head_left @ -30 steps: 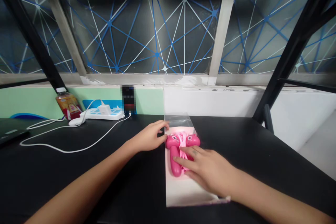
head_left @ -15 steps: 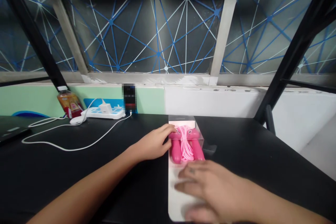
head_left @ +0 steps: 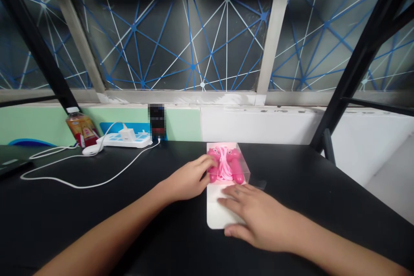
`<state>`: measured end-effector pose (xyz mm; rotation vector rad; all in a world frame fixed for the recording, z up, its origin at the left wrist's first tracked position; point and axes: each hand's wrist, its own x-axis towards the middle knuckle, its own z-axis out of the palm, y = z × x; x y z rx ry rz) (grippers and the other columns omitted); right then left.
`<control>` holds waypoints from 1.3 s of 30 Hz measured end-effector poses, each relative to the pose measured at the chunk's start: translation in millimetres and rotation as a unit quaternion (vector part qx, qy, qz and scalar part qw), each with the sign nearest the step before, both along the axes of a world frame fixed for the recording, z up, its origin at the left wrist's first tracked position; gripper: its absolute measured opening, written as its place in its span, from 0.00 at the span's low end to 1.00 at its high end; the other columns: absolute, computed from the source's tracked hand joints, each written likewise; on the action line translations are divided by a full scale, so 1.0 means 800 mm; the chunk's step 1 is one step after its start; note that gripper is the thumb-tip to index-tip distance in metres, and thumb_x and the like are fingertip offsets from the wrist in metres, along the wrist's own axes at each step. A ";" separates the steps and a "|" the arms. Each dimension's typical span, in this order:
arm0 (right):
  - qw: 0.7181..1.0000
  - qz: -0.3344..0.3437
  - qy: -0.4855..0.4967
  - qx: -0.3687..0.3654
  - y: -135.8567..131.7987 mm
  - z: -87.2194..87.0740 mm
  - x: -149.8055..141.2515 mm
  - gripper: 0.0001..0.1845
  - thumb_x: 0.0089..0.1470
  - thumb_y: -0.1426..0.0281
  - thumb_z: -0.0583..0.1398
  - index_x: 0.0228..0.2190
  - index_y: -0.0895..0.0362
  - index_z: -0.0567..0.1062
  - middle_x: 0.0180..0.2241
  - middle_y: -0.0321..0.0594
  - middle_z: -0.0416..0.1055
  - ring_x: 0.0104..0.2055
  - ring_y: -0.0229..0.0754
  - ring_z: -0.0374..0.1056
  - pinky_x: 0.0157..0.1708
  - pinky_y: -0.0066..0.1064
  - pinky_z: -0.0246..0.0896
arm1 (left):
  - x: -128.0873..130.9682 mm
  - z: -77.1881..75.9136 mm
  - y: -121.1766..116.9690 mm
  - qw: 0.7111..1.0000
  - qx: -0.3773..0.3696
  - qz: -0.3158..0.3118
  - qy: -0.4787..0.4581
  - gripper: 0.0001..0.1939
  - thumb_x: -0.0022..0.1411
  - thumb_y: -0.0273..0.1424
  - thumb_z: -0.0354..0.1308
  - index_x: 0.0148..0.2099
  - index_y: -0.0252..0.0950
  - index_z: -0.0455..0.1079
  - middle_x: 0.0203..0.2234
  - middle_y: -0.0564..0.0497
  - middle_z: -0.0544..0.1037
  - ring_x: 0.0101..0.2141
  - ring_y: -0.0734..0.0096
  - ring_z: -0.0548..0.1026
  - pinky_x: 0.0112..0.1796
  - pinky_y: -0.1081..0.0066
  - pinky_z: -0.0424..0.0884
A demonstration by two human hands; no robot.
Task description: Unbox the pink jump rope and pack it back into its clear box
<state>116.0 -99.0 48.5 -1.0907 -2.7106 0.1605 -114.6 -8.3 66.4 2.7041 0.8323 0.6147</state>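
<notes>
A pink skipping rope lies coiled between its two pink handles, inside a clear plastic cover. Both sit at the far end of a white card base on the black table. My left hand grips the left side of the cover, with its fingertips against the left handle. My right hand rests flat on the near part of the white base, its fingers spread, just short of the cover.
Behind the base stand a juice bottle, a white power strip with a charger, and a pixelated upright object. White cable loops across the table. A dark device lies at the left edge. Black posts frame the window.
The clear cover now encloses the rope and handles, which lay bare on the card a second ago. My right hand has moved off the rope onto the white base.
</notes>
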 end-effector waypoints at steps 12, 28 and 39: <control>0.985 -0.088 0.118 0.094 0.039 0.005 0.036 0.24 0.58 0.66 0.60 0.56 0.54 0.67 0.56 0.47 0.65 0.59 0.51 0.60 0.57 0.48 0.60 | -0.012 0.011 0.005 0.997 -0.076 -0.002 -0.010 0.15 0.73 0.38 0.44 0.51 0.42 0.69 0.57 0.49 0.69 0.59 0.63 0.65 0.59 0.62 0.61; 0.985 -0.114 0.123 0.038 0.048 -0.001 0.047 0.30 0.56 0.58 0.61 0.58 0.52 0.64 0.59 0.48 0.59 0.57 0.52 0.64 0.55 0.46 0.63 | -0.019 0.010 -0.002 0.997 -0.062 -0.024 0.034 0.31 0.58 0.39 0.65 0.61 0.43 0.63 0.63 0.47 0.63 0.62 0.55 0.61 0.61 0.57 0.60; 0.982 -0.131 0.125 0.051 0.054 0.000 0.048 0.24 0.57 0.63 0.60 0.55 0.53 0.67 0.54 0.48 0.64 0.51 0.50 0.68 0.50 0.45 0.67 | -0.022 0.002 0.006 0.999 -0.014 0.006 0.037 0.19 0.70 0.40 0.51 0.61 0.43 0.64 0.60 0.49 0.68 0.59 0.60 0.66 0.59 0.59 0.62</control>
